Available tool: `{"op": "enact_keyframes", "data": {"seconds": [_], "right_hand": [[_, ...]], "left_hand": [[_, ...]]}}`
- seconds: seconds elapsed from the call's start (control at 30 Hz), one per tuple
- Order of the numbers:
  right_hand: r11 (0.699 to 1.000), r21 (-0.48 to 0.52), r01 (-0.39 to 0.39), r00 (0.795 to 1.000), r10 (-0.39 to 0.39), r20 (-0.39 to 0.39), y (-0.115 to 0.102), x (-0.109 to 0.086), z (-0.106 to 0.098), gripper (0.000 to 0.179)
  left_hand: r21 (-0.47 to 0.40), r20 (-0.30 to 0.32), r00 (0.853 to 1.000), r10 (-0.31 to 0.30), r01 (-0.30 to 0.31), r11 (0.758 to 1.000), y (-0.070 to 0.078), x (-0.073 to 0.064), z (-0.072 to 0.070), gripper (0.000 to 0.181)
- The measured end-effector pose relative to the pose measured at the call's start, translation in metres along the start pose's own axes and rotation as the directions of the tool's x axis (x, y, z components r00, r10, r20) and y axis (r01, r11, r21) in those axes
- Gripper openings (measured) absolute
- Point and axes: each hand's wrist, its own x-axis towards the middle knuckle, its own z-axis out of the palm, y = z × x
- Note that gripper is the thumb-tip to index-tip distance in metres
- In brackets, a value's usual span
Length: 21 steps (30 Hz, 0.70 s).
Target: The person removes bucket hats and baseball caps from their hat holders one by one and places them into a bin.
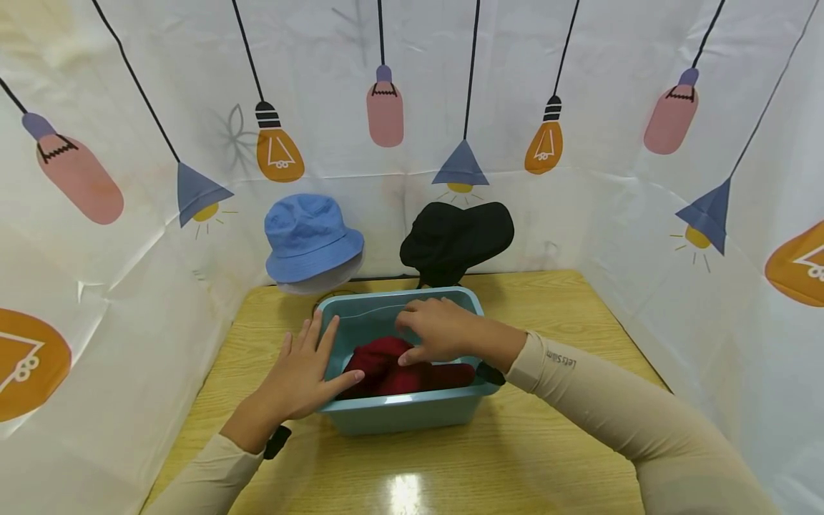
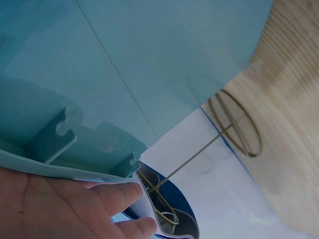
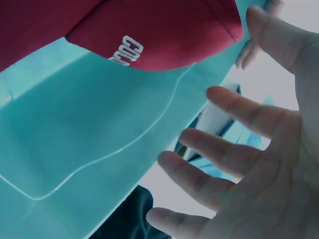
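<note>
A light blue plastic bin (image 1: 405,418) stands on the table with a dark red hat (image 1: 383,368) lying inside. White lettering shows on the hat's red fabric (image 3: 169,37) in the right wrist view. My left hand (image 1: 296,379) rests at the bin's left rim, fingers spread and straight; in the left wrist view its fingers (image 2: 122,194) lie against the rim's outer side. Above the bin hovers my right hand (image 1: 440,329), its fingers loosely spread, holding nothing. The right wrist view shows a gap between that hand and the hat.
Behind the bin, a blue bucket hat (image 1: 309,239) sits on a wire stand (image 2: 197,154) at the left. A black hat (image 1: 457,236) is raised at the back right. The wooden table (image 1: 547,443) is enclosed by white printed sheets (image 1: 618,143) at the back and sides.
</note>
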Motion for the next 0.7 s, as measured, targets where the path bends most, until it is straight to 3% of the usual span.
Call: {"op": "enact_keyframes", "data": {"seconds": [0.17,0.33,0.5,0.7], "right_hand": [[0.995,-0.02,0.1,0.993,-0.098,0.073,0.005,0.0,-0.001,0.085],[0.972,-0.01,0.237,0.962,-0.233,0.14,0.009,0.004,-0.006,0.104],[0.967,-0.057,0.249,0.955,-0.235,0.179,0.004,0.017,-0.009,0.107],[0.957,-0.158,0.244,0.949,-0.202,0.241,-0.006,0.039,0.009,0.099]], "left_hand": [[0.003,0.012,1.0,-0.002,0.002,1.0,0.0,0.002,-0.001,0.108],[0.004,-0.004,1.0,0.012,-0.012,1.0,0.001,0.002,-0.003,0.106],[-0.009,-0.007,1.0,0.021,-0.021,1.0,0.001,0.001,-0.002,0.106],[-0.04,0.001,1.0,0.015,-0.014,0.999,0.001,-0.001,-0.003,0.107]]}}
